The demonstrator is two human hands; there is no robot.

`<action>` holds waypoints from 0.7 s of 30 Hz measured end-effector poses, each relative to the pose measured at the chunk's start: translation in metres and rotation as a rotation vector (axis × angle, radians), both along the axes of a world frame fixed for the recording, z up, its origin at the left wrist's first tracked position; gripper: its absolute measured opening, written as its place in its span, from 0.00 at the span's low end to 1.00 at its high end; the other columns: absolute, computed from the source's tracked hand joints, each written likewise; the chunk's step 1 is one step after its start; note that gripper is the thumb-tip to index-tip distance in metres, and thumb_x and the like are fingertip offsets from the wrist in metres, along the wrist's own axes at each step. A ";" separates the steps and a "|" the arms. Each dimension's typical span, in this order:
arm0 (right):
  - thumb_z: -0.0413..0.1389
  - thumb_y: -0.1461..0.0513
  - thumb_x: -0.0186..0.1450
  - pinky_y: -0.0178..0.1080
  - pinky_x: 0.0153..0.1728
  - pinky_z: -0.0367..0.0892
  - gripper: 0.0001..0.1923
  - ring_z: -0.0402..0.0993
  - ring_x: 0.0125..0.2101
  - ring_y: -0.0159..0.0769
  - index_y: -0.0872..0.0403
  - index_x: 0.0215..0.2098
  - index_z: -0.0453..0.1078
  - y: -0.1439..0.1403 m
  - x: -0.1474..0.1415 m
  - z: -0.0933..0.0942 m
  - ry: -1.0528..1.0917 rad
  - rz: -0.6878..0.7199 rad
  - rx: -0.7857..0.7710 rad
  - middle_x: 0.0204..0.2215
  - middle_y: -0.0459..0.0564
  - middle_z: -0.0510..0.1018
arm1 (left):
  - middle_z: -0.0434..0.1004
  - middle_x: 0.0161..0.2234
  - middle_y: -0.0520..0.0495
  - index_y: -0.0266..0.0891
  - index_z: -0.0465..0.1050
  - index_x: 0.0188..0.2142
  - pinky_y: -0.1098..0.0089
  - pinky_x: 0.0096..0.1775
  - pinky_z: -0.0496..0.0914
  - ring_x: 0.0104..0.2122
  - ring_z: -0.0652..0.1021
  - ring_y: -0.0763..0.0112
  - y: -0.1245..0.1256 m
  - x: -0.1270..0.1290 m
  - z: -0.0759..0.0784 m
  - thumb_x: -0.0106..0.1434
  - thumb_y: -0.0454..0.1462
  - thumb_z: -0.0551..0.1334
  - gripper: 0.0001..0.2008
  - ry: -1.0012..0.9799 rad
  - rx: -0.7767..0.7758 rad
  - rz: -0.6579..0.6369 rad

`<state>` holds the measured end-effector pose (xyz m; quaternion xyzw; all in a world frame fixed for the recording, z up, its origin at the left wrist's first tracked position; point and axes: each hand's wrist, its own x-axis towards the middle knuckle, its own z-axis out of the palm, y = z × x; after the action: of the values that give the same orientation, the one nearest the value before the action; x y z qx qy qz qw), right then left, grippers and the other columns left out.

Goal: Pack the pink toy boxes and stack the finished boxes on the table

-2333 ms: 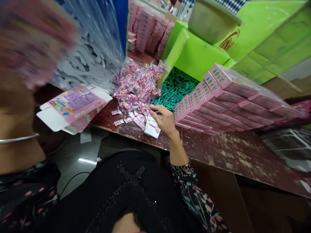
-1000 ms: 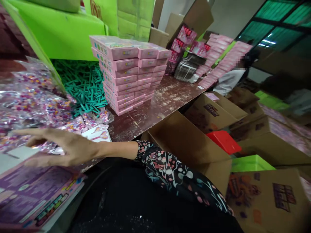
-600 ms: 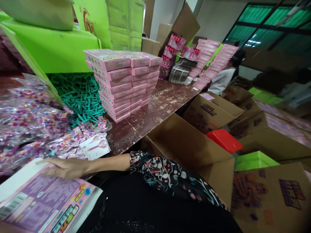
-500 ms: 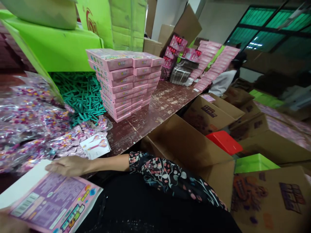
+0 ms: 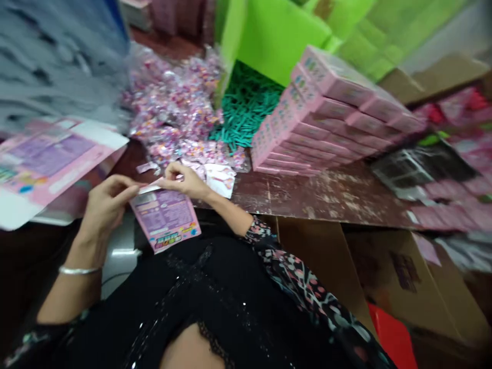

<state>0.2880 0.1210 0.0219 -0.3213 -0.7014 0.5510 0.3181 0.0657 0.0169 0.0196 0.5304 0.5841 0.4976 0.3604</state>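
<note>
Both my hands hold one flat pink carton blank (image 5: 165, 218) printed in purple, just above my lap at the table's near edge. My left hand (image 5: 105, 205) pinches its upper left corner and my right hand (image 5: 184, 179) pinches its top edge. Right behind my right hand lie small white and pink cards (image 5: 220, 178) and a heap of clear packets of coloured beads (image 5: 172, 110). A stack of more flat pink carton blanks (image 5: 46, 166) rests to the left of my left hand.
Stacked closed pink boxes (image 5: 326, 118) stand on the worn brown table (image 5: 326, 195) to the right. Teal sticks (image 5: 246, 110) spill from a green box (image 5: 280, 36). An open cardboard carton (image 5: 388, 271) and a red thing (image 5: 392, 338) sit below the table edge.
The view swung back left and down. My right hand left the stack of blanks; now both hands hold a single carton blank over my lap, with my left hand in view.
</note>
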 end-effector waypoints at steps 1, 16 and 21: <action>0.82 0.55 0.70 0.36 0.57 0.76 0.17 0.80 0.47 0.33 0.53 0.41 0.81 0.000 0.007 0.008 -0.022 0.087 0.013 0.43 0.43 0.87 | 0.89 0.39 0.41 0.44 0.77 0.37 0.50 0.50 0.83 0.43 0.86 0.51 -0.002 -0.006 -0.002 0.55 0.65 0.83 0.33 -0.066 -0.052 0.021; 0.59 0.46 0.90 0.48 0.76 0.77 0.23 0.87 0.69 0.43 0.44 0.70 0.90 0.010 0.031 0.032 -0.222 0.462 0.192 0.69 0.49 0.92 | 0.95 0.52 0.39 0.44 0.96 0.45 0.49 0.56 0.83 0.51 0.88 0.51 -0.016 -0.007 -0.005 0.72 0.68 0.77 0.31 -0.019 0.121 -0.017; 0.56 0.45 0.91 0.56 0.77 0.76 0.27 0.86 0.67 0.50 0.40 0.83 0.78 -0.017 0.041 0.033 -0.524 0.380 0.438 0.69 0.53 0.89 | 0.91 0.67 0.37 0.47 0.95 0.60 0.45 0.74 0.79 0.66 0.86 0.49 -0.027 -0.025 -0.022 0.69 0.66 0.83 0.33 0.015 0.125 -0.232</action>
<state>0.3291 0.1036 0.0554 -0.2401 -0.9069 0.3366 0.0818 0.0405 -0.0102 -0.0019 0.6196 0.4895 0.4838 0.3774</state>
